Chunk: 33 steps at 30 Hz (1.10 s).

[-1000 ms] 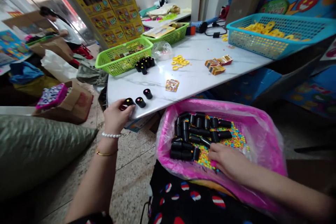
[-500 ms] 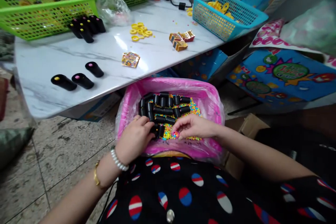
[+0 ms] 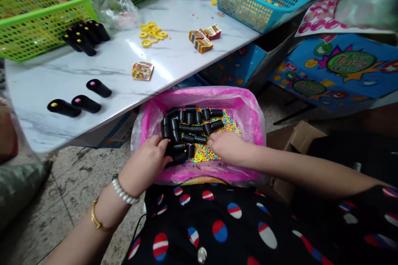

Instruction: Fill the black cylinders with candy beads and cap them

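Black tubes (image 3: 189, 129) lie in a tight cluster in a pink-lined basket (image 3: 199, 95), on a bed of multicoloured candy beads (image 3: 203, 153). Most rest on their sides with long axes running roughly crosswise, while a few show their ends upward. They look light, stiff and smooth, apt to roll, and best taken around the barrel. Left of the basket, on a white marble-look tabletop (image 3: 40, 78), three more tubes (image 3: 85, 103) lie aslant, their yellow and pink tips pointing left. At the basket's left edge, the person's left hand (image 3: 143, 161), with a pearl bracelet (image 3: 122, 190) and gold bangle (image 3: 98, 219) on the wrist, curves its fingers (image 3: 161, 144) down against the nearest tubes; whether they grip or only touch cannot be told. Toward the basket's middle, the right hand (image 3: 228, 148) rests with its fingers (image 3: 214, 143) loosely bent among the beads, holding nothing visible. Right of the basket, a cardboard box flap (image 3: 306, 137) stands open.
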{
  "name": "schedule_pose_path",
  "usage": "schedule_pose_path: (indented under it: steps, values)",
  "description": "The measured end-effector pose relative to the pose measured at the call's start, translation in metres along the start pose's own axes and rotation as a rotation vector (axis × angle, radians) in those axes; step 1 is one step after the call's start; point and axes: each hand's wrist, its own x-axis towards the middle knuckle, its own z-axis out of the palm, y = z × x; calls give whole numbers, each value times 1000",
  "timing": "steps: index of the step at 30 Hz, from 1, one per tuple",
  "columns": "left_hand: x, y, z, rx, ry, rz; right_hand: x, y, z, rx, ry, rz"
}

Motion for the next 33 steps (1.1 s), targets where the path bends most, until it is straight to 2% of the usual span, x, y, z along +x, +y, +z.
schedule_pose_path:
  steps: [2, 4, 6, 8, 13, 16, 18, 21, 23, 26, 28, 30, 33]
  values:
    - [0, -3, 2, -11, -15, 3, 9, -11, 8, -66, -35, -89]
    - [1, -8, 3, -23, -30, -6, 16, -18, 12, -29, -47, -204]
    - [1, -10, 2, -34, -40, -18, 18, -17, 11, 75, -32, -216]
    - [1, -9, 1, -42, -57, -23, 14, -10, 4, 258, 1, -157]
    - [4, -6, -2, 13, -118, -21, -6, 15, -14, 904, 34, -32]
    - [7, -6, -3, -3, -67, -3, -13, 22, -12, 1227, -26, 25]
    - [8, -5, -5, -79, 36, 15, -16, 23, -8, 1349, -41, 37]
    - [5, 4, -8, -306, 289, 75, -18, 21, -9, 1407, 21, 36]
    - [4, 14, -6, -548, 373, 100, -19, 18, -16, 1392, 126, 15]
    - [6, 32, 2, -1020, 304, 69, -21, 14, -34, 1146, 368, -45]
    - [9, 43, 9, -1258, 243, 43, -21, 12, -46, 941, 501, -86]
    - [12, 50, 12, -1373, 235, 27, -21, 11, -56, 913, 515, -101]
    - [16, 55, 12, -1578, 224, -21, -19, 10, -60, 1188, 383, -53]
